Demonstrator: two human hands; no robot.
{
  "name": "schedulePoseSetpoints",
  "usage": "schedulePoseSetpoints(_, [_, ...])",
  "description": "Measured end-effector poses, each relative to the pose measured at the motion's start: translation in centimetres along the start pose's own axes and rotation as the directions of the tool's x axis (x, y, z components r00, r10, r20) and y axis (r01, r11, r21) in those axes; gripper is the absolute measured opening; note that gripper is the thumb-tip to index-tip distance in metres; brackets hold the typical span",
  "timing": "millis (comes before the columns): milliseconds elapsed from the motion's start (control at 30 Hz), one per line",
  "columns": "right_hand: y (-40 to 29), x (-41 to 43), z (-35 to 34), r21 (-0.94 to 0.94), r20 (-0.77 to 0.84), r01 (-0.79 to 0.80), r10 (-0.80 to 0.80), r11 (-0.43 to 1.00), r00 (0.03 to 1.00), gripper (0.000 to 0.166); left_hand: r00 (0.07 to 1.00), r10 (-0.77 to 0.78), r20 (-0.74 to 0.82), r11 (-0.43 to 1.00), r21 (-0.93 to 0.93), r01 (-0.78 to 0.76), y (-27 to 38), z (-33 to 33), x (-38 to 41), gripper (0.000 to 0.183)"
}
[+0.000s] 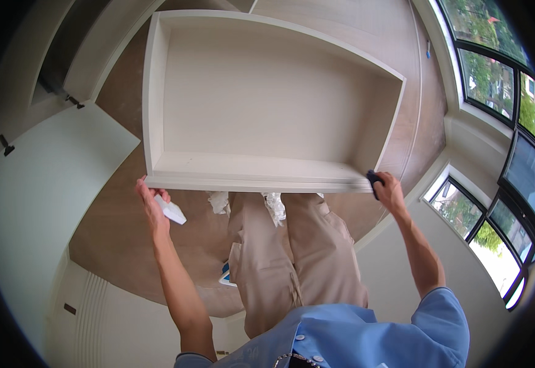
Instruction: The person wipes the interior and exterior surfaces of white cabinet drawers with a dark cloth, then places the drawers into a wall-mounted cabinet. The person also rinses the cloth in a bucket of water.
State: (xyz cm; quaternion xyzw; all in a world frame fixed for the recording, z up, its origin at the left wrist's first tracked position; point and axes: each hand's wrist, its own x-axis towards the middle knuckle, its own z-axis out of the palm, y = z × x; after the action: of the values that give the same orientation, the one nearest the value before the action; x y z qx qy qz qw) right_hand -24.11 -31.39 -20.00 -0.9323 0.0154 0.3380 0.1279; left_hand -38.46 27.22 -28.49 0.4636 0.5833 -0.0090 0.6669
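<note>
A large open cream-coloured box, a drawer or cabinet carcass (258,96), lies before me with its hollow side up. My left hand (155,202) is at its near left corner, fingers against the edge, with a small white block or pad (171,209) held in the palm. At the near right corner, my right hand (389,191) grips a dark cloth or sponge-like item (374,184), which touches the near rim. Blur makes its exact kind unclear.
A pale cabinet door (60,170) with dark hinges stands open at left. Crumpled clear plastic (274,208) lies by my legs on the brown floor covering (194,248). Black-framed windows (488,78) are at right. A small blue-tipped item (428,49) lies near the far right wall.
</note>
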Motion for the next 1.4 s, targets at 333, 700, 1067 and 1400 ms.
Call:
schedulePoseSetpoints(333, [-46.3, 0.3, 18.4, -0.148, -0.001, 0.885, -0.895, 0.441, 0.446, 0.047, 0.999, 0.053, 0.011, 0.999, -0.004, -0.053, -3.4, -5.8, 0.1, 0.070])
schedulePoseSetpoints(700, [-16.2, -2.0, 11.7, -0.239, 0.240, 0.753, -0.714, 0.613, 0.657, 0.050, 0.966, -0.257, 0.031, 0.943, 0.228, 0.244, -8.0, -7.8, -1.0, 0.045])
schedulePoseSetpoints(1067, [16.0, -9.3, -4.2, 0.803, 0.226, -0.504, 0.621, 0.317, 0.751, 0.043, 0.742, -0.527, 0.414, 0.478, 0.867, -0.144, -3.4, 2.5, -10.2, 0.031])
schedulePoseSetpoints(1400, [-8.7, -2.2, -1.1, 0.776, 0.443, -0.462, -0.149, -0.431, 0.884, 0.059, 0.556, -0.404, 0.726, 0.851, 0.521, -0.062, 0.5, 25.6, -16.3, 0.055])
